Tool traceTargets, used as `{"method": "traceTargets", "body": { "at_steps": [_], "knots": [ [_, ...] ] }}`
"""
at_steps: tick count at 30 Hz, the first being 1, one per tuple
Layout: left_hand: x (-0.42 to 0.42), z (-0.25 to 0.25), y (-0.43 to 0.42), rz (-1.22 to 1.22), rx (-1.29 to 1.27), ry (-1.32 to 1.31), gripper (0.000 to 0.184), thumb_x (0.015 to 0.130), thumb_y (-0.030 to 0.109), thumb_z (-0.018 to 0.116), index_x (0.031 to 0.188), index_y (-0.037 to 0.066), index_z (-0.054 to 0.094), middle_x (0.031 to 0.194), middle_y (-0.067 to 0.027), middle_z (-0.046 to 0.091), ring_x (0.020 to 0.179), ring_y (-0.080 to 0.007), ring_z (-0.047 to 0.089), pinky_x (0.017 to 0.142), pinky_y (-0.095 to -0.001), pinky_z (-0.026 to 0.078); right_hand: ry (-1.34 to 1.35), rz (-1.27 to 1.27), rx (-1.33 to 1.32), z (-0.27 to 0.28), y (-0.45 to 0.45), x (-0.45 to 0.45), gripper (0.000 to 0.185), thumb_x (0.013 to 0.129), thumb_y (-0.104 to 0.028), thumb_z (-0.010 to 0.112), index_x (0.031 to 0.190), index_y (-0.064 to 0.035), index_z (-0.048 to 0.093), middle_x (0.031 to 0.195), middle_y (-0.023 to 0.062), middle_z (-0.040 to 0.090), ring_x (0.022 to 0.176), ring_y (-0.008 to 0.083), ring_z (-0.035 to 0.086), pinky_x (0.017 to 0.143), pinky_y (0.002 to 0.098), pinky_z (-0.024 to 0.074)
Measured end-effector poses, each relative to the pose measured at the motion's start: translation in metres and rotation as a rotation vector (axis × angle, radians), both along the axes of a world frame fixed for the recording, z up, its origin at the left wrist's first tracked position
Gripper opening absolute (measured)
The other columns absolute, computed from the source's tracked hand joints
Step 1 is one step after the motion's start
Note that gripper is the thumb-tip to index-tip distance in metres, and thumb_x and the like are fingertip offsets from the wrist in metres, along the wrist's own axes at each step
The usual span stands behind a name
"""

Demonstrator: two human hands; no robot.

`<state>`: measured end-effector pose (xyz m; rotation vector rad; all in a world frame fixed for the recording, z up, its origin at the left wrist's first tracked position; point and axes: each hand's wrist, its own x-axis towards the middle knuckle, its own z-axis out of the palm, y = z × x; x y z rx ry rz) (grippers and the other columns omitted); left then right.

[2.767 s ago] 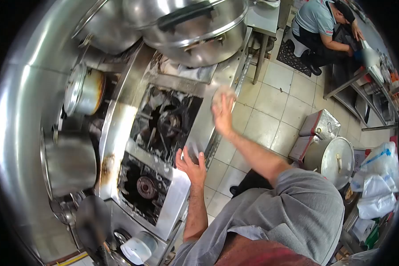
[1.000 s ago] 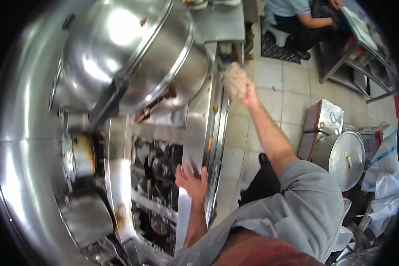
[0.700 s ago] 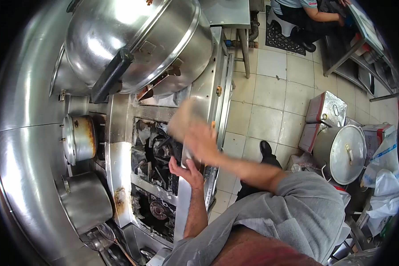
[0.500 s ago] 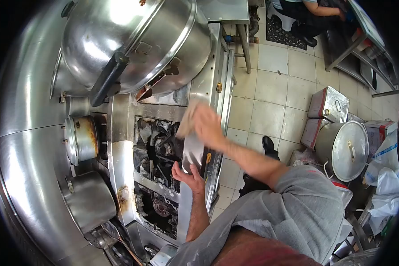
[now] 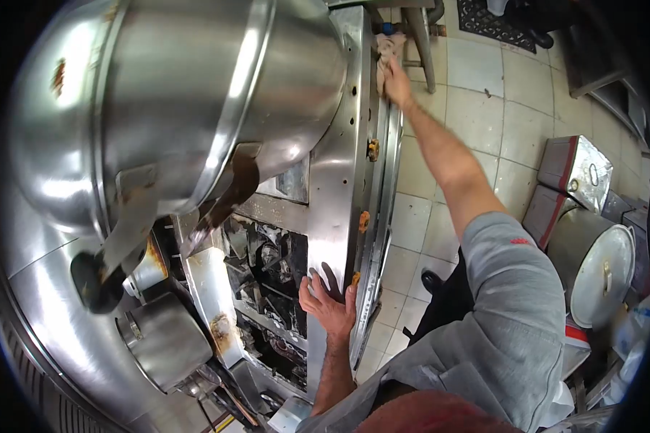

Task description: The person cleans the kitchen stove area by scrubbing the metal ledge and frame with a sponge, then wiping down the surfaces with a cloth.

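Observation:
My right hand point(image 5: 398, 85) is stretched far forward, closed around a crumpled pale cloth point(image 5: 388, 52). The cloth touches the front side of the stove point(image 5: 331, 216) near its far end. My left hand point(image 5: 330, 307) rests with spread fingers on the stove's steel front ledge, close to an orange-brown knob point(image 5: 356, 278). Left of that hand lie the burners point(image 5: 267, 263), dark and covered in grime. A very large steel pot point(image 5: 188, 94) lies tilted over the far part of the stove, with its black handle point(image 5: 97, 285) hanging out to the left.
A steel stockpot point(image 5: 167, 343) stands behind the burners on the left. On the tiled floor point(image 5: 477, 115) to the right are a big lidded pot point(image 5: 601, 278) and metal tins point(image 5: 581, 166). Part of another person's dark shoe point(image 5: 538, 35) shows at the top right.
My right hand has carried the cloth from the top ledge forward to the stove's far front side. My left hand stays on the ledge. The view has shifted, making the big pot loom larger.

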<state>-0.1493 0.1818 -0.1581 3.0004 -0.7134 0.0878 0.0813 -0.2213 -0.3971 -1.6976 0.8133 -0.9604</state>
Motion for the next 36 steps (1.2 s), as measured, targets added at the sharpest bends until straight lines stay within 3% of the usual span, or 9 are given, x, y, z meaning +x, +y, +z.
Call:
{"method": "traceTargets", "body": {
  "at_steps": [4, 8, 10, 13, 17, 21, 25, 31, 36],
  "knots": [
    [-0.001, -0.001, 0.004, 0.014, -0.069, 0.026, 0.08, 0.084, 0.047, 0.061, 0.138, -0.001, 0.026, 0.136, -0.027, 0.024, 0.122, -0.0401, 0.025, 0.1, -0.0534, 0.022, -0.13, 0.265, 0.406, -0.001, 0.174, -0.122, 0.039, 0.097, -0.013, 0.03, 0.131, 0.0045, 0.042, 0.135, 0.024, 0.043, 0.127, 0.034, 0.039, 0.105, 0.0372, 0.0301],
    [0.0, -0.002, 0.004, 0.005, -0.103, 0.003, 0.078, 0.082, 0.045, 0.063, 0.135, -0.001, 0.03, 0.133, -0.0274, 0.028, 0.121, -0.042, 0.028, 0.098, -0.0545, 0.022, 0.18, 0.668, -0.216, -0.007, 0.29, -0.249, 0.036, 0.076, -0.005, 0.054, 0.112, -0.0019, 0.053, 0.118, 0.026, 0.046, 0.106, 0.0407, 0.047, 0.092, 0.053, 0.0356],
    [-0.001, -0.002, 0.005, 0.021, -0.127, 0.007, 0.077, 0.082, 0.044, 0.063, 0.136, -0.001, 0.03, 0.133, -0.0267, 0.028, 0.121, -0.0415, 0.028, 0.098, -0.0544, 0.022, 0.562, 1.098, -0.155, -0.006, 0.279, -0.249, 0.027, 0.087, -0.01, 0.053, 0.114, -0.0047, 0.051, 0.117, 0.0146, 0.047, 0.109, 0.0265, 0.048, 0.096, 0.0365, 0.0362],
    [0.0, -0.001, 0.004, 0.009, -0.137, -0.004, 0.077, 0.083, 0.045, 0.063, 0.136, 0.0, 0.03, 0.133, -0.0258, 0.028, 0.121, -0.0411, 0.027, 0.098, -0.0544, 0.022, 0.148, 0.619, 0.436, 0.0, 0.234, -0.2, 0.032, 0.079, -0.001, 0.06, 0.108, -0.0024, 0.049, 0.101, 0.0174, 0.05, 0.095, 0.0355, 0.051, 0.083, 0.039, 0.043],
    [0.0, 0.002, 0.001, 0.013, -0.164, -0.021, 0.077, 0.081, 0.043, 0.065, 0.136, 0.0, 0.031, 0.133, -0.025, 0.028, 0.122, -0.0407, 0.027, 0.098, -0.0531, 0.022, -0.014, 0.5, 0.187, 0.058, 0.191, -0.176, 0.031, 0.079, 0.002, 0.059, 0.107, 0.0004, 0.048, 0.095, 0.0171, 0.05, 0.09, 0.0404, 0.051, 0.08, 0.0377, 0.0451],
    [-0.001, 0.006, 0.0, 0.005, -0.161, 0.02, 0.078, 0.083, 0.038, 0.066, 0.137, -0.001, 0.028, 0.136, -0.0254, 0.025, 0.122, -0.0386, 0.027, 0.101, -0.0501, 0.022, -0.008, 0.823, 0.411, 0.071, 0.163, -0.189, 0.034, 0.078, 0.008, 0.056, 0.111, -0.0005, 0.053, 0.103, 0.0067, 0.057, 0.092, 0.0178, 0.055, 0.076, 0.0315, 0.0458],
    [-0.001, 0.0, 0.003, 0.022, -0.277, 0.061, 0.076, 0.083, 0.046, 0.062, 0.135, 0.0, 0.031, 0.135, -0.0241, 0.024, 0.124, -0.0363, 0.023, 0.1, -0.0518, 0.019, -0.201, 0.388, 0.782, 0.044, 0.101, -0.166, 0.034, 0.085, 0.002, 0.053, 0.117, -0.0071, 0.057, 0.108, 0.0015, 0.058, 0.102, 0.0164, 0.056, 0.086, 0.0308, 0.0462],
    [0.002, 0.001, 0.004, 0.044, -0.508, 0.176, 0.077, 0.083, 0.042, 0.061, 0.137, -0.002, 0.027, 0.138, -0.0252, 0.023, 0.126, -0.0398, 0.022, 0.102, -0.0511, 0.018, 0.077, 0.195, 0.147, -0.009, 0.104, -0.081, 0.039, 0.088, -0.004, 0.05, 0.127, -0.0015, 0.045, 0.116, 0.0167, 0.059, 0.106, 0.0295, 0.056, 0.09, 0.0348, 0.0434],
    [0.005, 0.001, 0.015, -0.09, -0.575, 0.135, 0.071, 0.086, 0.029, 0.06, 0.138, -0.003, 0.024, 0.139, -0.0252, 0.02, 0.125, -0.0383, 0.022, 0.105, -0.0501, 0.016, 0.047, 0.311, -0.005, -0.016, 0.369, -0.248, 0.046, 0.083, 0.001, 0.049, 0.128, 0.0007, 0.044, 0.136, 0.0265, 0.036, 0.13, 0.0415, 0.03, 0.109, 0.0414, 0.0222]
  ]
}}
